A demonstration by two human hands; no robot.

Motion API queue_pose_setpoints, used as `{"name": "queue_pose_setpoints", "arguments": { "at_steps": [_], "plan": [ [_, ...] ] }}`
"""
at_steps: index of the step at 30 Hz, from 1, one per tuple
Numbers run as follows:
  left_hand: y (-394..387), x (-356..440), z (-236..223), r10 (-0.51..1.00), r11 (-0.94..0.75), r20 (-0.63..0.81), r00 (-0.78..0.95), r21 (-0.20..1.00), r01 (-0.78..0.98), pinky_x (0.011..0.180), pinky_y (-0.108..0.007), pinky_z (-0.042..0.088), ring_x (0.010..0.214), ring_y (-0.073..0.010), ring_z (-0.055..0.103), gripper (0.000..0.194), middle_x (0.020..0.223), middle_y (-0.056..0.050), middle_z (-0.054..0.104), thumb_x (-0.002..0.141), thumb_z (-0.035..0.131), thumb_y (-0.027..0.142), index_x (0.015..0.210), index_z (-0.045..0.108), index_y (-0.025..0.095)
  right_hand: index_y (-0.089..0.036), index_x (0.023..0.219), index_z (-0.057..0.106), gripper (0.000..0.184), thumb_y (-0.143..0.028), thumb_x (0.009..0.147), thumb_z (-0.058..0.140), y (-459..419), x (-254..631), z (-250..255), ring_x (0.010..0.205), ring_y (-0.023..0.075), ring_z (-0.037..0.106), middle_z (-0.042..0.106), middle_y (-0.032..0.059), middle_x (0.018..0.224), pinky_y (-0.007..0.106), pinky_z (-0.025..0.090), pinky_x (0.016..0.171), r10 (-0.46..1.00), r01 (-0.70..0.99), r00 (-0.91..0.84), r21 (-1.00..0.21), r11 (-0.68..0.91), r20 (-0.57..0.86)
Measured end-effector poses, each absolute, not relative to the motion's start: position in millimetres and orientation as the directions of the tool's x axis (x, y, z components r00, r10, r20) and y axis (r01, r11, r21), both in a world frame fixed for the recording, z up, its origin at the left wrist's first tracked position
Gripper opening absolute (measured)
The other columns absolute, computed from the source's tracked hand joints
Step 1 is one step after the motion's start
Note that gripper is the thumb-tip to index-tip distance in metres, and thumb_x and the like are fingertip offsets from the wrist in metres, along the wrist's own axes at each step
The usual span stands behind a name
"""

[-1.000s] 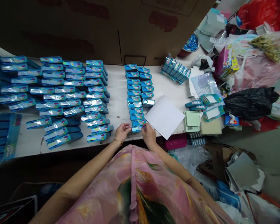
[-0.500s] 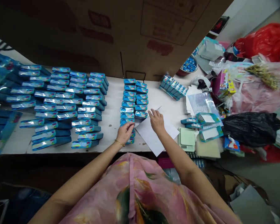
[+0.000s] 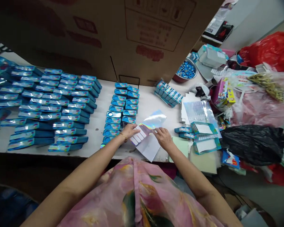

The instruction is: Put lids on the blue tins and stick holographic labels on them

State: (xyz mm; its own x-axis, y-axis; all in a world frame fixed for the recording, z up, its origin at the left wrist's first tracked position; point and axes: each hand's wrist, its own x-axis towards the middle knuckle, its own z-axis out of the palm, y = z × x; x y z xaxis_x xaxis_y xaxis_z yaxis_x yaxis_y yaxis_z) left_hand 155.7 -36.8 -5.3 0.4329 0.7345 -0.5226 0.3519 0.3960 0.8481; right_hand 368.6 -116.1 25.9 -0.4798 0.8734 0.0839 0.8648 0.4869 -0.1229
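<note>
1. Hands: both on one sticker sheet (image 3: 138, 135), holographic, white rectangles on its near part. Left hand (image 3: 129, 130) clamped on its left side; right hand (image 3: 163, 137) looks pinched at its right edge. Hands apart, sheet between them.
2. Sheet position: just above the counter (image 3: 145, 99), near the front edge, right of the middle boxes, over a plain white paper (image 3: 150, 152).
3. Done, my read: the left-hand boxes (image 3: 50, 108), rows toward the counter's left end, carry glossy strips on their upper faces.
4. Left, my read: most middle boxes (image 3: 112, 120), two columns running back to front, show round marks and no clear strip. Nearest one partly behind left wrist; can't tell fully.
5. Back edge: big cardboard carton (image 3: 97, 41); film-wrapped pack (image 3: 169, 94) of small blue boxes by its right end.
6. Toward back right corner: bowl (image 3: 178, 78) of small blue pieces.
7. Right end: open blue cartons (image 3: 204, 128), black plastic bag (image 3: 253, 143), red plastic bag (image 3: 267, 52). Cluttered.
</note>
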Motion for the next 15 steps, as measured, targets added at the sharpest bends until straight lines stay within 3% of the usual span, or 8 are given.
{"name": "queue_pose_setpoints", "arguments": {
  "at_steps": [6,12,15],
  "plan": [
    [-47,173,1,0.799,0.243,-0.404,0.445,0.894,0.376,0.046,-0.022,0.033,0.048,-0.0096,0.042,0.015,0.05,0.004,0.05,0.054,0.062,0.03,0.056,0.058,0.016,-0.022,0.119,0.047,0.033,-0.024,0.089,0.035,-84,351,25,0.094,0.0202,0.043,0.052,0.0091,0.11,0.033,0.033,0.076,0.864,0.854,-0.499,-0.134,0.503,0.067],
    [-58,181,-2,0.723,0.476,-0.522,0.452,0.851,0.221,0.051,-0.025,0.04,0.053,-0.0131,0.051,0.021,0.055,0.003,0.056,0.056,0.061,0.031,0.069,0.061,0.015,-0.017,0.106,0.054,0.026,-0.018,0.089,0.034,-74,355,16,0.088,0.0171,0.046,0.054,0.0093,0.108,0.031,0.034,0.074,0.747,0.728,-0.655,-0.173,0.664,0.109],
    [-55,182,-11,0.781,0.376,-0.506,0.366,0.849,0.371,0.056,-0.028,0.043,0.058,-0.0164,0.054,0.014,0.057,0.0,0.059,0.058,0.059,0.026,0.067,0.062,0.016,-0.017,0.09,0.058,0.021,-0.017,0.086,0.038,-88,356,27,0.086,0.0172,0.047,0.055,0.009,0.104,0.031,0.035,0.073,0.795,0.769,-0.599,-0.209,0.604,0.095]
  ]
}}
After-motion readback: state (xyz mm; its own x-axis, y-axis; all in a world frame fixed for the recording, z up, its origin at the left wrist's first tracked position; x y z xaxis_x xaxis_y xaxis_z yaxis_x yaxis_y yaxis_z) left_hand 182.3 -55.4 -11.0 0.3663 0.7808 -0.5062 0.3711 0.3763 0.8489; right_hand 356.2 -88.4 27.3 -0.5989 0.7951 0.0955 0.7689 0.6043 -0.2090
